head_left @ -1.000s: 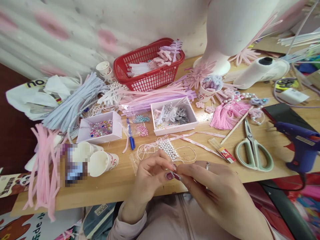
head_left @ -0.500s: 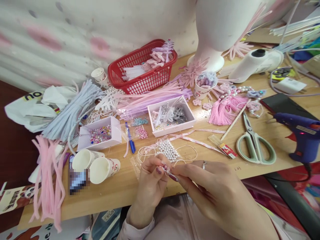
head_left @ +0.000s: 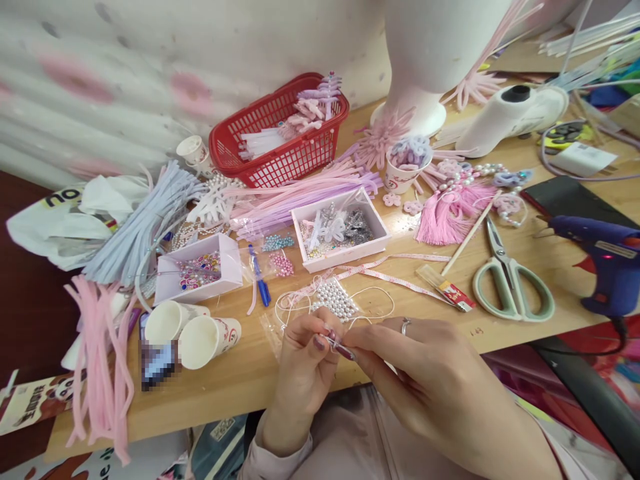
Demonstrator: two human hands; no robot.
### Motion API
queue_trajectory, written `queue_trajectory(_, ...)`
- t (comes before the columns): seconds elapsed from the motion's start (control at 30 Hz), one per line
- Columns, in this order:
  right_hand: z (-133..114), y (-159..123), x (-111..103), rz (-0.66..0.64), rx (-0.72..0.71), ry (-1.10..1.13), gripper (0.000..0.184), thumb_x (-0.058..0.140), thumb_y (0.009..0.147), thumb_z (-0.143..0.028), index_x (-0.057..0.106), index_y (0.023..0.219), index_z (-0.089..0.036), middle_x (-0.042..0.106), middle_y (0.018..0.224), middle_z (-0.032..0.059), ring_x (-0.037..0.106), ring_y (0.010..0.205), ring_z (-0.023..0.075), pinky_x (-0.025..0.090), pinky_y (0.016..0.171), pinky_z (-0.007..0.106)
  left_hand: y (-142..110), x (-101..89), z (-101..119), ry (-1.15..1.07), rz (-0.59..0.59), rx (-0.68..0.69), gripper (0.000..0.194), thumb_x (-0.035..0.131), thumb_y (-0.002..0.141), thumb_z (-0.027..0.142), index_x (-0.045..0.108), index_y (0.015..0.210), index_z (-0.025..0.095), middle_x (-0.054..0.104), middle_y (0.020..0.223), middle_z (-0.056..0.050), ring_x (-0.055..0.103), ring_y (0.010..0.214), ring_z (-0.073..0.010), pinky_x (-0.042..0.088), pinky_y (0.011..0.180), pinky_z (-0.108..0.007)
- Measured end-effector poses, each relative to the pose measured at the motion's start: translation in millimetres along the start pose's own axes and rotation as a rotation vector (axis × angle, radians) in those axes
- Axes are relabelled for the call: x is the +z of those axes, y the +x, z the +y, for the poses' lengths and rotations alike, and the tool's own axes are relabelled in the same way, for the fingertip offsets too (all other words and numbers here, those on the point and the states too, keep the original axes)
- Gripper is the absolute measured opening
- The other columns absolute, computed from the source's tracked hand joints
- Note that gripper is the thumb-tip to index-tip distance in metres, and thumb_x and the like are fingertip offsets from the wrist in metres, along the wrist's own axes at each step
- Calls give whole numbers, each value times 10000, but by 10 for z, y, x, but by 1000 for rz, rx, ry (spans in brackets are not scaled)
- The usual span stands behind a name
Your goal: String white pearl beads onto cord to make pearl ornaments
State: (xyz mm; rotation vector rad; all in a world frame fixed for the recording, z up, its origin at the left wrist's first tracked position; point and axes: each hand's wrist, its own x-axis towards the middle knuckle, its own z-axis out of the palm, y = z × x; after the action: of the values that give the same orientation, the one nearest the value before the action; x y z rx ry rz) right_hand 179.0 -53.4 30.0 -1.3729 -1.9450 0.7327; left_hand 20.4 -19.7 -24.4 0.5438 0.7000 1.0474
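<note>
My left hand (head_left: 305, 373) and my right hand (head_left: 425, 380) meet at the front edge of the wooden table, their fingertips pinched close together. A thin white cord (head_left: 383, 291) loops over the table and runs to my fingers; a short bit of it shows between the fingertips. Whether a bead or knot is also in the pinch is too small to tell. Just beyond my fingers lies a clear bag of white pearl beads (head_left: 334, 299). A printed ribbon (head_left: 400, 285) stretches behind it to the right.
Scissors (head_left: 513, 280) and a blue glue gun (head_left: 600, 260) lie at right. A white box (head_left: 345, 257) of trims, a box of gems (head_left: 200, 291), paper cups (head_left: 207, 341) and a red basket (head_left: 280, 167) stand around. Bundles of pink stems (head_left: 100, 373) hang over the left edge.
The view has shifted slightly. Both hands stay pinched together in nearly the same place, with only a slight movement of the fingers.
</note>
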Motion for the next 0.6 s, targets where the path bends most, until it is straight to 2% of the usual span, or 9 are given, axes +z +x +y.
queue_trajectory(0.23,11,2,-3,21,-25,-5,236,453,999,-115,681,987,-173,610,613,-16,532,490,126,336,499,258,0,12,-5,35,3,1,312,909,662,436,681,619,228,430,600,52,412,537,-77,432,502,-170)
queue_trajectory(0.47,21,1,-4,6,-16,6,233,466,989,-107,693,956,-143,597,609,-8,533,496,129,337,493,261,-2,-4,-33,-34,-51,-6,149,886,720,366,769,717,274,464,635,48,446,562,-69,439,526,-146)
queue_trajectory(0.6,21,-6,-9,6,-12,1,245,461,988,-102,700,949,-140,590,603,-9,526,492,129,336,492,263,-4,-7,-31,-28,-78,14,121,878,736,350,786,730,272,489,648,45,468,578,-59,427,530,-126)
